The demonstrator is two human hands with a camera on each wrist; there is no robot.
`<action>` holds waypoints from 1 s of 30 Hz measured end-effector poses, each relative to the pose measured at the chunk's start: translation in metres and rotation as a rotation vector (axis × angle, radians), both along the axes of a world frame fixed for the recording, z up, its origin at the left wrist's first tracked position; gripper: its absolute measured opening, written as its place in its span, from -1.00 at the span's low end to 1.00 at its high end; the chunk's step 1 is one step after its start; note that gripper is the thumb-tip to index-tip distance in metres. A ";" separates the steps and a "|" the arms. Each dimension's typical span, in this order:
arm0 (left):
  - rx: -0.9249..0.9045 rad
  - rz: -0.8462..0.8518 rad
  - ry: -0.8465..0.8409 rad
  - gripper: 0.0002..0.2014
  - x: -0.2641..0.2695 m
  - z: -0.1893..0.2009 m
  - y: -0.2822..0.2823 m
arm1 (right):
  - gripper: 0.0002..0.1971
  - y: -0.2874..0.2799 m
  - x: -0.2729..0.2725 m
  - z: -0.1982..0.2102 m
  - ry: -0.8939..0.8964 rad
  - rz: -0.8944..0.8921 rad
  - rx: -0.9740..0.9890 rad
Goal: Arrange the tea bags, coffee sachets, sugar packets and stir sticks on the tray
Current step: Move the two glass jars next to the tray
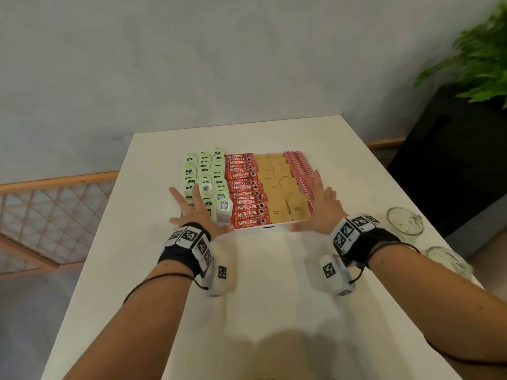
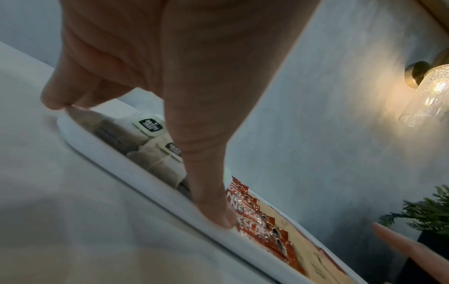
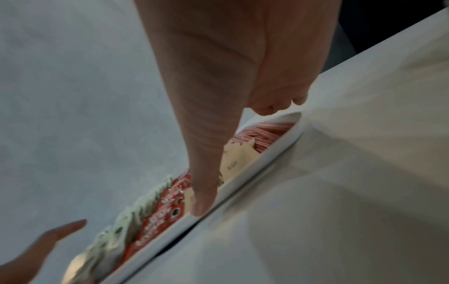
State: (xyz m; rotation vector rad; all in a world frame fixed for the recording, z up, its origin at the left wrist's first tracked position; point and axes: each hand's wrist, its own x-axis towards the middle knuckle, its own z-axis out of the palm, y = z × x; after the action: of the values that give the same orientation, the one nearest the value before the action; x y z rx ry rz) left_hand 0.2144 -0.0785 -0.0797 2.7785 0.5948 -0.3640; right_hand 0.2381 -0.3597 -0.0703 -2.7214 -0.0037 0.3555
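A white tray (image 1: 263,226) lies mid-table, filled in four columns: green tea bags (image 1: 204,179) at left, red coffee sachets (image 1: 244,187), brown sugar packets (image 1: 277,185), and pink stir sticks (image 1: 299,168) at right. My left hand (image 1: 201,215) is at the near-left corner with its fingers spread over the tea bags. Its thumb (image 2: 213,211) presses the near rim (image 2: 136,173) beside the coffee sachets (image 2: 252,211). My right hand (image 1: 318,209) lies straight-fingered along the near-right corner. Its thumb (image 3: 204,201) touches the rim (image 3: 255,173) by the sugar packets (image 3: 235,159).
Two glass cups (image 1: 406,220) (image 1: 444,259) stand near the table's right edge. Right of the table is a black planter (image 1: 444,160) with a green plant (image 1: 480,56). A wooden lattice rail (image 1: 55,215) runs at the left. A wall lamp (image 2: 432,92) glows.
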 end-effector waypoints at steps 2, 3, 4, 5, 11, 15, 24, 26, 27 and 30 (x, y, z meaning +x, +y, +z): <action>0.029 0.010 0.001 0.40 -0.004 0.008 -0.009 | 0.58 -0.013 -0.012 0.009 -0.016 0.032 0.003; 0.033 0.007 -0.006 0.38 -0.004 0.008 -0.014 | 0.57 -0.022 -0.020 0.015 -0.016 0.048 0.003; 0.031 -0.001 -0.016 0.35 -0.006 0.010 -0.022 | 0.56 -0.030 -0.025 0.018 -0.015 0.062 0.004; 0.027 -0.030 -0.035 0.32 -0.009 0.012 -0.034 | 0.55 -0.043 -0.034 0.025 -0.018 0.067 0.004; -0.034 -0.326 -0.062 0.23 -0.025 0.029 -0.138 | 0.39 -0.120 -0.070 0.050 -0.054 -0.014 0.001; -0.039 -0.454 -0.077 0.28 -0.035 0.031 -0.199 | 0.37 -0.168 -0.090 0.052 -0.039 -0.083 -0.004; -0.180 -0.650 0.000 0.10 -0.072 0.025 -0.273 | 0.27 -0.216 -0.125 0.045 0.256 -0.077 -0.071; -0.190 -0.659 0.018 0.05 -0.078 0.022 -0.280 | 0.14 -0.219 -0.128 0.045 0.235 -0.090 -0.085; -0.196 -0.664 0.021 0.02 -0.080 0.021 -0.283 | 0.10 -0.218 -0.130 0.047 0.218 -0.095 -0.086; -0.291 -0.687 0.043 -0.01 -0.087 0.019 -0.290 | 0.04 -0.213 -0.136 0.050 0.233 -0.123 0.010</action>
State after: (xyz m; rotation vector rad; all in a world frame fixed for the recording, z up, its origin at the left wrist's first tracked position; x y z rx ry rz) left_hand 0.1270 -0.3686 -0.0606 2.6054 -0.4038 -0.5891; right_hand 0.1025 -0.5730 -0.0205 -2.6380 0.2248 0.6305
